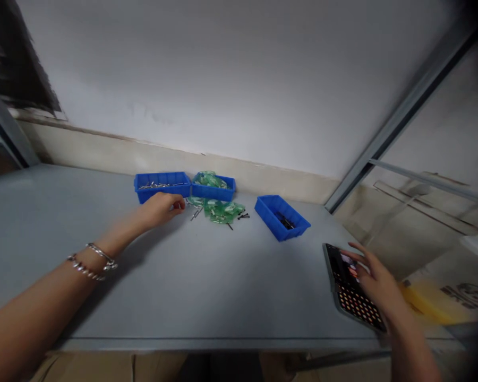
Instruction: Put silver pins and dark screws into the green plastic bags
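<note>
My left hand, with bracelets on the wrist, hangs over the table in front of the left blue bin. Its fingers are curled together beside small silver metal pins; whether anything is pinched in them is hidden. My right hand is spread over a dark phone lying on the table at the right. Fingertips hover at or touch its lit upper part; I cannot tell which. Rows of coloured dots cover the phone's lower part. Green plastic bags with small parts lie in the middle, with dark screws beside them.
A blue bin of silver parts stands against the wall. Adjoining it, a second blue bin holds green bags. Another blue bin with dark screws sits at an angle farther right. A metal frame post rises at the table's right edge.
</note>
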A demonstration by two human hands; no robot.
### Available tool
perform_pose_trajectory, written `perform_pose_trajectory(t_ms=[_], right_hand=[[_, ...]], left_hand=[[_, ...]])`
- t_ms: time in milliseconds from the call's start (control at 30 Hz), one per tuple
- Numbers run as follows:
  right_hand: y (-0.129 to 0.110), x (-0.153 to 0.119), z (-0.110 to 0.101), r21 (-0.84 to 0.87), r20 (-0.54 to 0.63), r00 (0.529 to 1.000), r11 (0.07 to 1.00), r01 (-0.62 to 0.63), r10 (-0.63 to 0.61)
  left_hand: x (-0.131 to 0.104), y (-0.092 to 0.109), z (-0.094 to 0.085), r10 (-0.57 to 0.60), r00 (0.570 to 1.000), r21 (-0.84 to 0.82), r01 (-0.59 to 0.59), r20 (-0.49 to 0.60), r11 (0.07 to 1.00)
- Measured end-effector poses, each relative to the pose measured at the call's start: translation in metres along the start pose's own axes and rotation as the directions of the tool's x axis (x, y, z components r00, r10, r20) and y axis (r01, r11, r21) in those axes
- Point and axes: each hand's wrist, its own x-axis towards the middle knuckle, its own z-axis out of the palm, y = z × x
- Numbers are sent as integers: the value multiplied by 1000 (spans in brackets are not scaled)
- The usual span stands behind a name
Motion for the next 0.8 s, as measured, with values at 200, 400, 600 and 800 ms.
perform_pose_trajectory(t_ms=[200, 400, 600, 800], right_hand=[[-8, -32, -16, 368, -25, 991, 923, -115, 133], [-30, -39, -23, 407, -36, 985, 903, -139, 169], [-48, -50, -30, 424, -144, 949, 884, -199, 282], [-40, -48, -23, 485, -43, 952, 839, -246, 304]], left_hand=[[0, 2, 2, 19, 1000, 34, -18, -21, 999], [0, 7, 1, 18, 1000, 68, -18, -2, 998], [-1, 7, 7, 34, 998, 108, -29, -45, 994], [-1, 3, 12, 54, 996, 111, -46, -69, 993]])
